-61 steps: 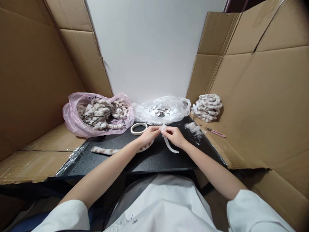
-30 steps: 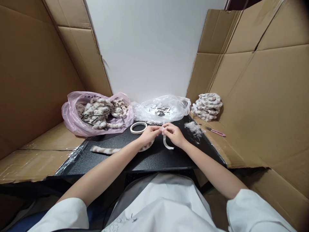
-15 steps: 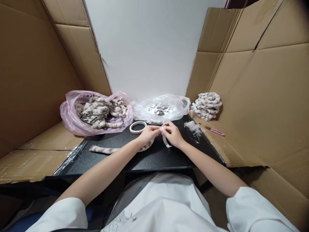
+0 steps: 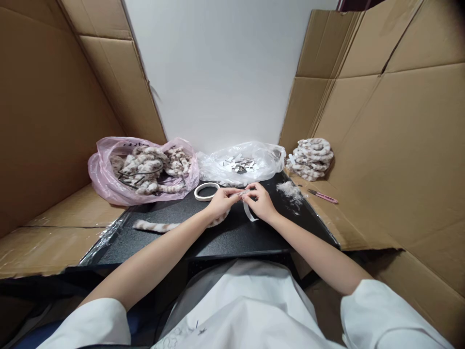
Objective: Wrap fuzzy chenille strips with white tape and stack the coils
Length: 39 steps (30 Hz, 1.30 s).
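Over the black table (image 4: 163,247), my left hand (image 4: 222,201) is closed on one end of a furry white-and-brown strip (image 4: 154,226). The strip runs beneath my left forearm, and its other end lies on the table to the left. My right hand (image 4: 259,199) pinches at the same end, fingertips against those of my left hand. A length of white tape (image 4: 249,212) hangs down below the right fingers. Between the fingertips, the exact contact of tape and strip is too small to make out. A roll of tape (image 4: 207,192) lies just left of my left hand.
A pink plastic bag (image 4: 105,186) of furry strips stands at the back left. Behind my hands is a clear bag (image 4: 214,167) with small metal parts. At right are coiled furry strips (image 4: 314,157), loose fluff (image 4: 290,190) and pink-handled snips (image 4: 325,196). Cardboard walls (image 4: 407,155) flank the table.
The fingertips have shifted slightly against each other at the strip's end. The hanging tape and everything else stay nearly where they were.
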### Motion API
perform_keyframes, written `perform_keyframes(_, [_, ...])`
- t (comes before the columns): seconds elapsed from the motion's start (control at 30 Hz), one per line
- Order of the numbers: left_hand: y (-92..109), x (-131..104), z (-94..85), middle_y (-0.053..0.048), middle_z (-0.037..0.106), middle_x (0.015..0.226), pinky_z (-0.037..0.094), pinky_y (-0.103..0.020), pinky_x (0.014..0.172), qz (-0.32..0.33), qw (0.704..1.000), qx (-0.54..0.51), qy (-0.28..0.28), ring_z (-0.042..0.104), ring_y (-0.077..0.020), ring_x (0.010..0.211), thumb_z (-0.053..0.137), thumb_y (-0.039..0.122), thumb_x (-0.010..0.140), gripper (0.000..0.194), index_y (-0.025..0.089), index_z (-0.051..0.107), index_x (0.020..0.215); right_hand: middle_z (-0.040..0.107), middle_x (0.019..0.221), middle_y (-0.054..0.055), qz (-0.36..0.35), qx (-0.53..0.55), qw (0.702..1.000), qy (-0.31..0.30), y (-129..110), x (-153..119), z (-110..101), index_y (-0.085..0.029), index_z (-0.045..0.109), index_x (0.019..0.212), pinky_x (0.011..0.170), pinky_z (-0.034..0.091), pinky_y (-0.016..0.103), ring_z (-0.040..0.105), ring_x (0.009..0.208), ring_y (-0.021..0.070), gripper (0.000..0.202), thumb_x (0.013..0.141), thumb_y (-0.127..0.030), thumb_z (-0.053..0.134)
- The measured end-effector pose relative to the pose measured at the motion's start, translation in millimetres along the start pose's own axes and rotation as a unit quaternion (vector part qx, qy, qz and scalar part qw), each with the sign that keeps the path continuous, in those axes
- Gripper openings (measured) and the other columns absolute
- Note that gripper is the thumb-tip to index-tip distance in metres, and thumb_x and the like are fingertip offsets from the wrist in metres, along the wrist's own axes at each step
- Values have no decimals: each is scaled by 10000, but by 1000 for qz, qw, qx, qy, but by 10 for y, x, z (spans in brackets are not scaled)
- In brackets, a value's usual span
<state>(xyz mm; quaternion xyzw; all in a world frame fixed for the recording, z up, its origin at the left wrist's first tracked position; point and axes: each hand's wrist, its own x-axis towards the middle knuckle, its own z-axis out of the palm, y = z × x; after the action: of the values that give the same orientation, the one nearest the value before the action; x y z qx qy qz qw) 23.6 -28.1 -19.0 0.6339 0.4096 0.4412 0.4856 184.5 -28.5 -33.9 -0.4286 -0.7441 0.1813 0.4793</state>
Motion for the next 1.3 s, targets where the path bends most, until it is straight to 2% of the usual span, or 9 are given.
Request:
perform_keyframes(0.2, [-15,5,-18,-73,738,829,483,-244,679,35,999,-20,-8,634,-159,719,769,390,638,358,134,764,889,613,934,52,4,-14,1000,15,33,3,22,-193,691,607,828,426,342,554,909,197,185,777,-236,634])
perform_keyframes(0.53, [20,40,7,-61,710,716,474,-244,671,35,994,-97,37,601,-139,683,786,418,608,338,129,756,779,644,856,62,53,36,998,-2,65,40,10,-177,669,629,773,422,326,576,815,193,287,722,-449,681])
perform_keyframes(0.63, [49,51,-24,-48,698,696,466,-237,641,60,994,-61,62,580,-129,653,761,408,644,330,129,752,819,621,879,52,82,70,993,40,93,109,-89,-181,635,757,733,432,306,556,797,186,360,644,-515,711])
perform_keyframes(0.77, [134,55,-113,-57,709,747,468,-238,622,107,992,29,56,590,-135,655,694,384,733,305,124,745,886,615,949,52,93,122,981,118,116,301,-316,-194,571,879,795,424,309,549,852,181,381,724,-540,612])
perform_keyframes(0.87, [264,21,-153,-52,700,727,446,-219,559,170,976,134,22,574,-120,599,634,362,804,282,130,736,928,640,910,32,65,200,978,-10,40,454,-422,-202,583,901,818,418,296,572,900,176,330,768,-505,579])
perform_keyframes(0.93, [357,-19,-147,-47,689,720,437,-211,547,246,946,212,-2,565,-109,584,597,339,844,254,143,732,934,640,805,14,84,237,959,-134,-44,523,-420,-189,606,886,755,425,278,583,806,156,309,776,-477,585])
perform_keyframes(1.0, [423,-62,-123,-57,694,779,459,-212,588,326,906,269,-29,594,-111,636,561,298,877,227,156,726,941,603,681,-7,120,254,938,-204,-122,556,-378,-169,617,822,650,409,248,546,660,124,285,768,-449,602])
perform_keyframes(1.13, [426,-129,-84,-81,692,905,501,-212,673,431,837,331,-64,650,-127,779,509,222,910,212,169,702,982,524,563,-33,178,286,903,-268,-194,532,-312,-144,587,675,518,343,210,452,525,82,262,729,-395,643])
perform_keyframes(1.3, [365,-161,-85,-91,674,924,516,-219,707,484,786,375,-88,651,-134,816,480,198,924,210,159,663,1019,481,513,-44,270,284,865,-315,-158,445,-355,-130,572,668,468,349,191,433,476,71,228,749,-332,639])
